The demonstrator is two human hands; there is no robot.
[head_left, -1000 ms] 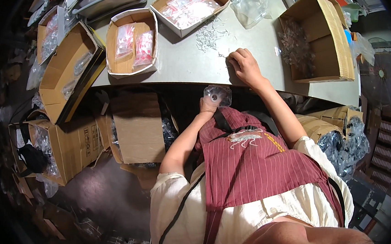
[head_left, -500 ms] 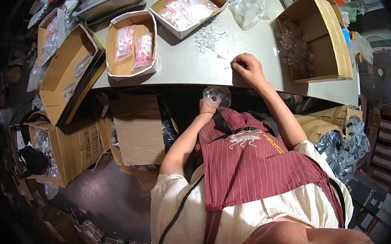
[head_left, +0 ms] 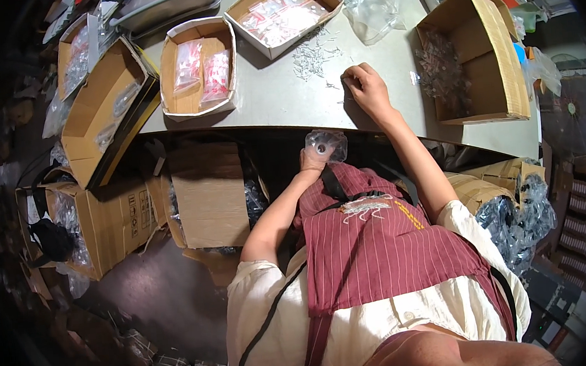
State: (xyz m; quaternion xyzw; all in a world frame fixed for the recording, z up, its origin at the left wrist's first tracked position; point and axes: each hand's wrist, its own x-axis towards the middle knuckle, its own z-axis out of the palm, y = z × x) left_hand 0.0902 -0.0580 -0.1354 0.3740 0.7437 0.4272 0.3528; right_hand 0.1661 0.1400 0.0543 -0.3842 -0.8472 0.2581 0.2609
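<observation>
My left hand (head_left: 313,159) is closed on a small clear plastic bag (head_left: 335,144), just in front of the table edge and above my apron. A small round grey piece (head_left: 321,149) shows in the bag. Over the table my right hand (head_left: 370,91) has its fingers curled together; whatever they may hold is too small to make out. To its left lies a loose pile of small silvery screw-like parts (head_left: 311,58). A few stray ones (head_left: 332,85) lie between the pile and my fingertips.
An open carton (head_left: 479,58) of small clear pieces stands on its side at the right. Two shallow cardboard trays (head_left: 233,74) with filled bags are at the left and back. Crumpled clear plastic (head_left: 382,4) lies behind. A long box (head_left: 87,147) hangs over the left edge.
My right hand has moved a little farther over the table, away from me, toward the stray parts. My left hand and the bag have stayed in place.
</observation>
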